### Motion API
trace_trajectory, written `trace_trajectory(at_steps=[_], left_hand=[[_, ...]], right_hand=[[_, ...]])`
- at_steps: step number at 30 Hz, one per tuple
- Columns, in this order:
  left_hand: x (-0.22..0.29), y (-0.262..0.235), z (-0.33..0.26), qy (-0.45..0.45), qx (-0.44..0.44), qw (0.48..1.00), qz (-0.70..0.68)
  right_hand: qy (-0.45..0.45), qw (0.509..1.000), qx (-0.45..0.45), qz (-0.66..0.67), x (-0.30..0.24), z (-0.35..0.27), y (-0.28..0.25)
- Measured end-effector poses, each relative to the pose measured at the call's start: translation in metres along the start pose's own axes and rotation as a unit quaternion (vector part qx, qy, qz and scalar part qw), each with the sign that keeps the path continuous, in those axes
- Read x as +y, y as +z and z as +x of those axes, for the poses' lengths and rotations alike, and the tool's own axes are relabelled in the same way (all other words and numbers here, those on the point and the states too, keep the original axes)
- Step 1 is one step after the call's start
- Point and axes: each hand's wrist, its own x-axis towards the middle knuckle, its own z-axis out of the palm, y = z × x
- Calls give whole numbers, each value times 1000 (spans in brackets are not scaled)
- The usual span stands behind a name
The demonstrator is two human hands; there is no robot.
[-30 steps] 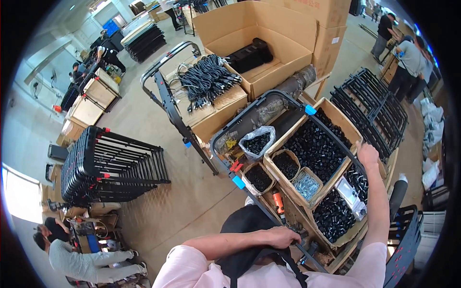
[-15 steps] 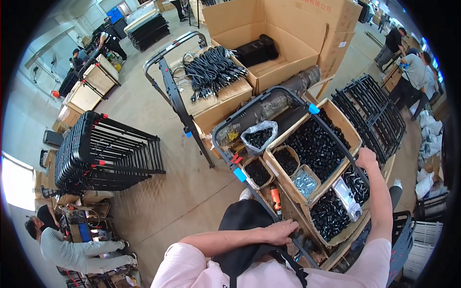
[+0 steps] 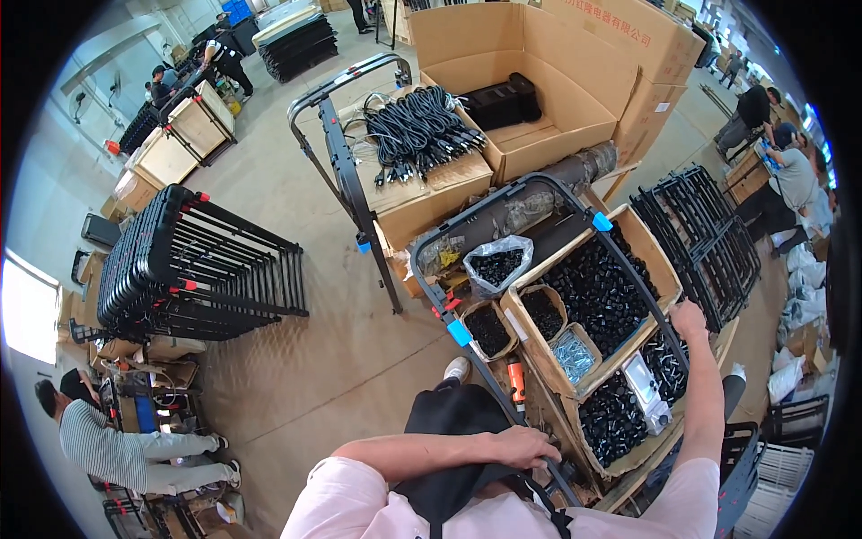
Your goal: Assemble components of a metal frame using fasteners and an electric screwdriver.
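A black U-shaped tubular frame [image 3: 492, 381] with blue clips spans the workbench in front of me, tilted across the parts boxes. My left hand [image 3: 523, 446] is closed around its near left leg, close to my body. On the opposite leg, my right hand [image 3: 689, 321] grips the tube with the arm stretched out. Beneath the frame is a cardboard box of black plastic caps [image 3: 597, 287], holding smaller tubs of black screws [image 3: 541, 314] and silver screws [image 3: 572, 356]. An orange-and-black screwdriver-like tool [image 3: 516, 382] lies beside the left leg.
Cables [image 3: 422, 130] are heaped on a carton beyond the frame, beside a large open carton [image 3: 575, 112]. Stacked black frames stand on the floor at left [image 3: 206, 269] and lean at right [image 3: 705, 242]. A person in stripes [image 3: 99, 449] stands at lower left; others work farther off.
My view has shifted slightly, so the bench and boxes sit a little differently in the picture. Both hands keep their hold on the tubular frame, which has barely moved relative to the boxes.
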Motion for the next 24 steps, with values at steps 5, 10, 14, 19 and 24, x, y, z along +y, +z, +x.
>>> trace_trajectory(at_steps=[5, 10, 14, 19, 24], left_hand=[[-17, -17, -13, 179, 202, 943, 196], [-45, -9, -2, 198, 123, 965, 121], [-41, -13, 1, 231, 101, 957, 144], [-37, -22, -2, 230, 104, 960, 117], [-35, -27, -4, 201, 97, 970, 99]], right_hand=[[79, 995, 26, 49, -55, -18, -36], [60, 991, -122, -10, -63, -36, -66], [43, 995, -92, 1, -43, -42, -66], [21, 998, -39, 42, -41, -34, -48], [59, 996, -66, -15, -37, -37, -50]])
